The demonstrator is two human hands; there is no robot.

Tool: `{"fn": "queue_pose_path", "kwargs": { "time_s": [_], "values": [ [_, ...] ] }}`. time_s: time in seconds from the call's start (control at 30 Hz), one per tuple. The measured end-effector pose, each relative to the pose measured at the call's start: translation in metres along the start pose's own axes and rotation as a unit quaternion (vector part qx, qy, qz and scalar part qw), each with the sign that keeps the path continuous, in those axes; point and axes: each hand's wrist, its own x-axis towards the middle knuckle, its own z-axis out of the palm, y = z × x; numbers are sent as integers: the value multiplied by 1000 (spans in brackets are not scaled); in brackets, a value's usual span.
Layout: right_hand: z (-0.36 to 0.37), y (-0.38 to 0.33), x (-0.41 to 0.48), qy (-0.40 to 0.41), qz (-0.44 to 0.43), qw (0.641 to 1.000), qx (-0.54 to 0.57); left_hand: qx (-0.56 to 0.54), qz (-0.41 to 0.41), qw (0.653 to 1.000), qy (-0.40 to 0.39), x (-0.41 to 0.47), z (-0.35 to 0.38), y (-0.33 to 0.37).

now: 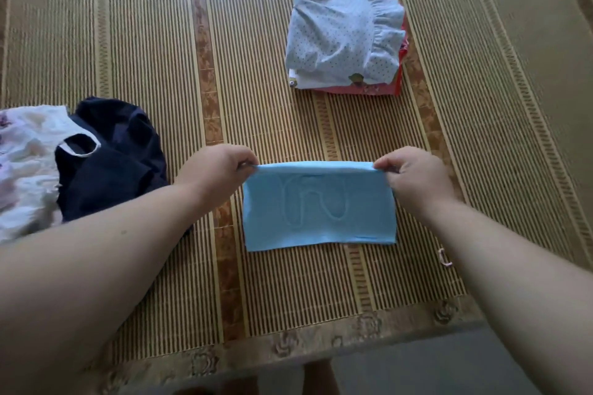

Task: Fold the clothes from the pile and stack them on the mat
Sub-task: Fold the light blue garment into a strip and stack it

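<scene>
Nearest, the left hand (221, 167) and right hand (414, 174) each pinch a far corner of the half-folded blue garment (321, 212). One stack (343, 42) is built, and seemingly two pieces remain in the pile (96, 163).

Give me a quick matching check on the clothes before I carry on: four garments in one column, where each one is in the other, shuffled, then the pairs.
Garments
1. plain blue cloth
2. dotted frilly top
3. navy garment
4. white flowered garment

Places
A. on top of the folded stack
B. unfolded, at the picture's left edge
C. pinched at its far corners by the left hand and right hand
D. crumpled, just left of the left hand

Pairs: 1-C, 2-A, 3-D, 4-B
</scene>
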Motion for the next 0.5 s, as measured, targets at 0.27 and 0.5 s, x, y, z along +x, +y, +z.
{"fn": "queue_pose_path", "kwargs": {
  "time_s": [0.27, 0.5],
  "values": [
    [34, 34, -82, -44, -29, 994, -96, 39, 113, 983, -140, -79, 37, -9],
    [68, -3, -76, -52, 17, 998, -43, 1, -26, 999, -26, -65, 57, 2]
  ]
}}
